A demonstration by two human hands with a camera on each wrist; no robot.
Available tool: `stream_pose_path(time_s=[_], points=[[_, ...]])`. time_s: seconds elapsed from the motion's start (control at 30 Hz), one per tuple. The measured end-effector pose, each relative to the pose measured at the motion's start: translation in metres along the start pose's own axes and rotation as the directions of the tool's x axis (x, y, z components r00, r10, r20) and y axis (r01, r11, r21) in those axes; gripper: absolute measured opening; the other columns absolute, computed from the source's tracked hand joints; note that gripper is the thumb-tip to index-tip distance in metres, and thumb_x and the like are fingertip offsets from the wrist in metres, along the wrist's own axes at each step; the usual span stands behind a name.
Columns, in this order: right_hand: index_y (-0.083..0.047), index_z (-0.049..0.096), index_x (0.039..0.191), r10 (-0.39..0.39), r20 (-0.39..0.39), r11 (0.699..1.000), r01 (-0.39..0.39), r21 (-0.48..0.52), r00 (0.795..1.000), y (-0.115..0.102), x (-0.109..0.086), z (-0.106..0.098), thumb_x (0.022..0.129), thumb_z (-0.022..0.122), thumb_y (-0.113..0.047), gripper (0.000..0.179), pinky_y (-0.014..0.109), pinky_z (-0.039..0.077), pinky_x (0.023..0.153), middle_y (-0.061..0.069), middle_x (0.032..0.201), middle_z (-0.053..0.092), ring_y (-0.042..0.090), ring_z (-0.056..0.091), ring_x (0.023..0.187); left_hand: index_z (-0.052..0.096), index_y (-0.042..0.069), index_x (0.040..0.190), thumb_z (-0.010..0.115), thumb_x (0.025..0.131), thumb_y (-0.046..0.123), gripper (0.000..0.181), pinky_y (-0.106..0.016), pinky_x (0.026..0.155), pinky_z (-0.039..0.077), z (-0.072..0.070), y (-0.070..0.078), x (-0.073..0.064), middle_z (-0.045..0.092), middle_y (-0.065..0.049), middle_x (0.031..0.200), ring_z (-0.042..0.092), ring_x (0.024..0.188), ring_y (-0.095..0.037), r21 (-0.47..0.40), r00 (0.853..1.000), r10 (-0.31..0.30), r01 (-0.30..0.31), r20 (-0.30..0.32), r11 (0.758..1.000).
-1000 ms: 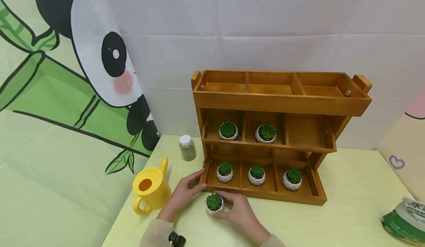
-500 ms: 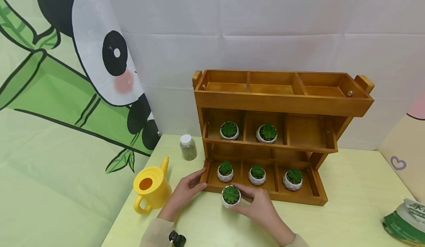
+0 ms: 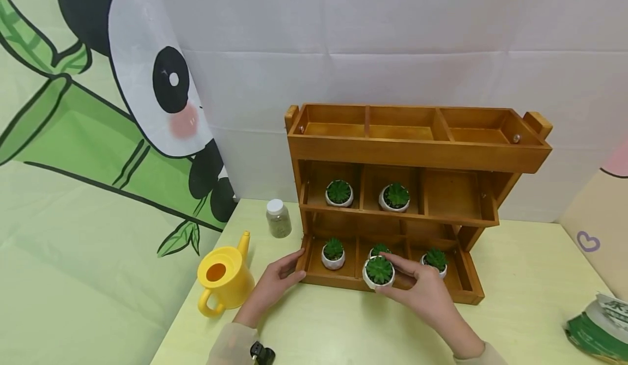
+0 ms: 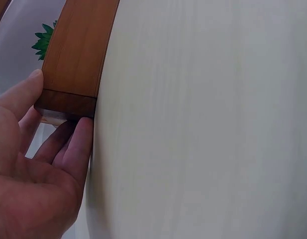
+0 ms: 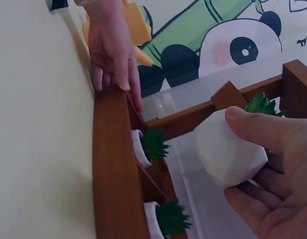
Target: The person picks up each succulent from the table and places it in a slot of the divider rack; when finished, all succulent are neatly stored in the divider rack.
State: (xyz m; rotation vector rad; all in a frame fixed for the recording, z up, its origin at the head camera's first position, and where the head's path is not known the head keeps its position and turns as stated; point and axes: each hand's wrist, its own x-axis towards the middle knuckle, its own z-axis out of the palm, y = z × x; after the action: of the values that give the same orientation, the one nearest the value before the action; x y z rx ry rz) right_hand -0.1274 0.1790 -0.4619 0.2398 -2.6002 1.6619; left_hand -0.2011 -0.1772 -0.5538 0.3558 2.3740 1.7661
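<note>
In the head view, my right hand [image 3: 428, 293] pinches a potted succulent [image 3: 379, 271] by its white faceted pot, with the thumb in front and fingers behind. The plant is raised before the bottom tier, partly covering the middle potted succulent there. Seen in the right wrist view, the white pot [image 5: 227, 149] is between thumb and fingertips. My left hand [image 3: 276, 284] grips the front left corner of the three-tier wooden shelf [image 3: 417, 155]. The left wrist view has the thumb and fingers on either side of that wooden corner [image 4: 73, 74].
Small succulents stand in all three bottom compartments and in the left [image 3: 338, 192] and middle [image 3: 394, 197] of the second tier. A yellow watering can [image 3: 228, 278] and a white-capped jar [image 3: 278, 220] are left of the shelf. A green-and-white bag [image 3: 601, 327] lies far right.
My right hand has carried the potted succulent up and to the right, from near the left end of the shelf to before its middle. The left hand stays on the corner.
</note>
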Motion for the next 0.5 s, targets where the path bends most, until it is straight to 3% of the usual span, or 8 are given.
stream_pose_path(time_s=[0.27, 0.5], points=[[-0.02, 0.073, 0.134, -0.066, -0.043, 0.996, 0.064, -0.054, 0.997, -0.002, -0.006, -0.03, 0.077, 0.096, -0.027, 0.062, 0.03, 0.062, 0.087, 0.01, 0.129, 0.071, 0.025, 0.071, 0.114, 0.054, 0.012, 0.154, 0.073, 0.1, 0.015, 0.057, -0.049, 0.117, 0.039, -0.001, -0.001, -0.001, 0.049, -0.015, 0.157, 0.046, 0.145, -0.035, -0.004, 1.0, 0.0, 0.0, -0.002, 1.0], [-0.018, 0.073, 0.135, -0.097, -0.089, 0.993, 0.091, -0.07, 0.991, -0.007, -0.01, -0.051, 0.078, 0.095, -0.024, 0.062, 0.023, 0.062, 0.078, 0.009, 0.127, 0.072, 0.01, 0.072, 0.105, 0.054, 0.012, 0.154, 0.072, 0.1, 0.014, 0.056, -0.05, 0.117, 0.039, -0.001, -0.001, -0.001, 0.048, -0.015, 0.158, 0.045, 0.145, -0.035, -0.002, 1.0, 0.008, -0.008, -0.001, 1.0]])
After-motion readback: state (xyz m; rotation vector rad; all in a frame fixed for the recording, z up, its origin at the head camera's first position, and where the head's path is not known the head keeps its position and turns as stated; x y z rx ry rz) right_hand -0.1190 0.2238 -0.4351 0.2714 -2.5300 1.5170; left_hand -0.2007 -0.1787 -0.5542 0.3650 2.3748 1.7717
